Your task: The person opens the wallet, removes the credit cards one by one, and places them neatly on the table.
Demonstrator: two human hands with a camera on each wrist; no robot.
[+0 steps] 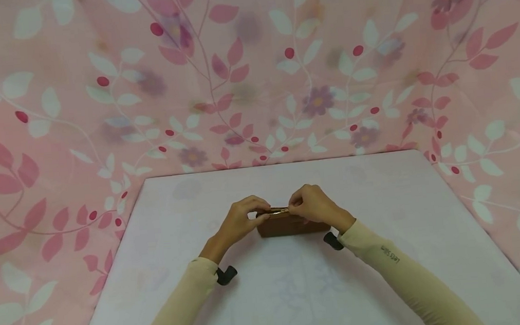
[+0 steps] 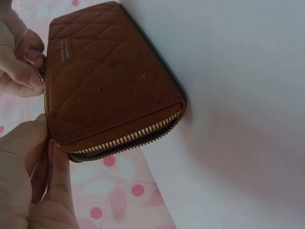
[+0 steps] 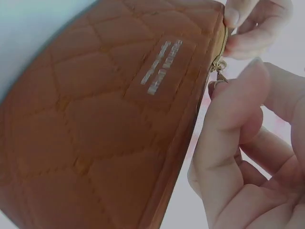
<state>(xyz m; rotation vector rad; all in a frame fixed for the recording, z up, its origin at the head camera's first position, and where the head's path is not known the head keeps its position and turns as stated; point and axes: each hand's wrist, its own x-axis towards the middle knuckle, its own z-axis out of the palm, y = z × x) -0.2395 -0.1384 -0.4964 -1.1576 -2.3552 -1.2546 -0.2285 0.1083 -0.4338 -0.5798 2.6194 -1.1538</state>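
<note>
A brown quilted zip-around wallet stands on its long side on the white table, its zipper along the top. Its left end shows parted gold zipper teeth in the left wrist view. My left hand pinches the top edge near that end between thumb and fingers. Partway along the top, my right hand pinches the small gold zipper pull between thumb and forefinger. A label with printed lettering sits on the wallet's side near the zipper. The wallet's inside is hidden.
The white-covered table spreads around the wallet. Pink leaf-patterned cloth hangs behind it and along both sides. Dark wrist-worn pieces stick out below both of the person's sleeve cuffs.
</note>
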